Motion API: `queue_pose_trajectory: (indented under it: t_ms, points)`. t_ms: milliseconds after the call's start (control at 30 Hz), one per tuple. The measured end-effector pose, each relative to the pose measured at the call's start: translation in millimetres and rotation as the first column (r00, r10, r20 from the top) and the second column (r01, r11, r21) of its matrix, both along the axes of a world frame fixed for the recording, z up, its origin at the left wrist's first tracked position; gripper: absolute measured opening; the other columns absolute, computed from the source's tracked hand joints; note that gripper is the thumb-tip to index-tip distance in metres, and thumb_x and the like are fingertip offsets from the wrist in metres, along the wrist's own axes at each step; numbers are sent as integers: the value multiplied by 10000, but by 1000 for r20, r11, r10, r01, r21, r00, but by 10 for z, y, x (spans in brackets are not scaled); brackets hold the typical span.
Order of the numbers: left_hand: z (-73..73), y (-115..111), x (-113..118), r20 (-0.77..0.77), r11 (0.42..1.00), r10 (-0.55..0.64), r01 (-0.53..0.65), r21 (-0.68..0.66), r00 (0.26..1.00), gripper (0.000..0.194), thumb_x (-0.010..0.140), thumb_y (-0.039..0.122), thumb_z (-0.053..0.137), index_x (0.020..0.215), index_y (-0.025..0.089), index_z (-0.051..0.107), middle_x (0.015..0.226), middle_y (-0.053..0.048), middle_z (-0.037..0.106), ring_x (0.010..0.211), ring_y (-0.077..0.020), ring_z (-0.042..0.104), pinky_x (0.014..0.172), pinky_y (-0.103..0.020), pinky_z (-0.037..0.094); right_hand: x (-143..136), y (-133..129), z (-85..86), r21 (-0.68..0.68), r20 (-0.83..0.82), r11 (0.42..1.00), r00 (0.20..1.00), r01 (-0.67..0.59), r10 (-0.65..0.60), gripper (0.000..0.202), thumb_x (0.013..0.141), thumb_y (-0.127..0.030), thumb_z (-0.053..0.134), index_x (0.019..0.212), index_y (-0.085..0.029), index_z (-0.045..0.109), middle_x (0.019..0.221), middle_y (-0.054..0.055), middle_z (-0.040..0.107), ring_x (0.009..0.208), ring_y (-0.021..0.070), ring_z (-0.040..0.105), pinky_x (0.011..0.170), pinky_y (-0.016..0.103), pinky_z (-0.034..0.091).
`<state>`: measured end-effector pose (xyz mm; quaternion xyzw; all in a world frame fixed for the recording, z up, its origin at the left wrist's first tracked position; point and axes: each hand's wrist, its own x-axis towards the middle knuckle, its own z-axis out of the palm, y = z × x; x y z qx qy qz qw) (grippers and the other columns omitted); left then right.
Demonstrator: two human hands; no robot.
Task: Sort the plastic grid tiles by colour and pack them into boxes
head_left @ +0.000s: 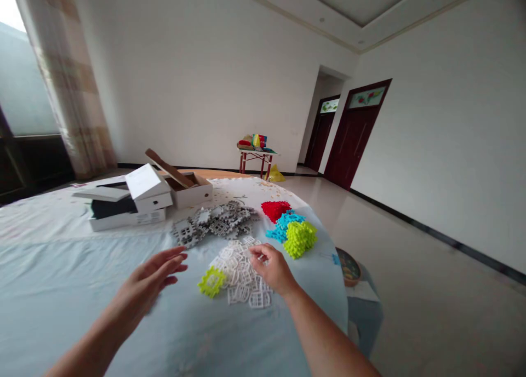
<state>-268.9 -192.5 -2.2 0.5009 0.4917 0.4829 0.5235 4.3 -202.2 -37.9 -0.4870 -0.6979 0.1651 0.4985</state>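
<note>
My left hand (pixel 154 273) hovers over the tablecloth with fingers stretched out and apart, holding nothing. Curled in a pinch, my right hand (pixel 272 266) is at the right side of a heap of white plastic window-frame pieces (pixel 242 262). Whatever its fingertips hold, if anything, I cannot make out. A single yellow-green interlocking building piece (pixel 212 281) with a white window part in its middle lies at the heap's left edge, between my hands. Behind the heap are grey interlocking pieces (pixel 217 221). Red (pixel 275 210), blue (pixel 285 224) and yellow-green pieces (pixel 301 239) are piled to the right.
White boxes (pixel 148 188) stand open at the back left, one with a brown inside. The round table's edge (pixel 343 278) curves down the right side. Beyond it is a stool with a round bowl (pixel 348 268). A small table (pixel 257 151) is by the far wall.
</note>
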Motion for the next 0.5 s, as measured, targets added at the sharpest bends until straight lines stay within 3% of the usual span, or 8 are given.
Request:
queue_pose_trajectory:
  t_ms: [100, 233, 367, 500]
  points:
    - [-10, 101, -151, -14, 996, 79, -78, 49, 997, 592, 571, 540, 684, 1020, 163, 606, 1048, -112, 645, 892, -221, 615, 663, -259, 472, -115, -35, -27, 7, 102, 999, 994, -44, 43, 200, 755, -189, 568, 942, -177, 637, 890, 47, 631, 785, 136, 579, 707, 258, 475]
    - [-61, 242, -423, 16, 966, 227, -227, 121, 974, 564, 544, 532, 692, 946, 143, 622, 958, -96, 658, 805, -188, 610, 634, -244, 453, -354, -87, 22, 29, 307, 990, 944, -140, 124, 214, 748, -237, 620, 955, -188, 641, 939, 43, 633, 915, 158, 544, 858, 297, 411]
    - [-165, 336, -676, 50, 910, 392, -395, 126, 919, 488, 536, 486, 685, 878, 143, 625, 862, -62, 651, 736, -165, 595, 606, -236, 442, -560, -83, 12, -8, 576, 968, 791, -249, 208, 326, 687, -290, 697, 998, -218, 631, 1010, 33, 630, 979, 191, 492, 883, 340, 357]
    - [-303, 362, -845, -3, 872, 482, -480, 96, 876, 352, 606, 398, 631, 854, 147, 623, 790, -22, 645, 734, -162, 597, 608, -219, 441, -682, -56, -58, -20, 717, 963, 667, -271, 203, 181, 742, -262, 657, 922, -244, 642, 1006, 22, 636, 995, 198, 463, 875, 377, 322]
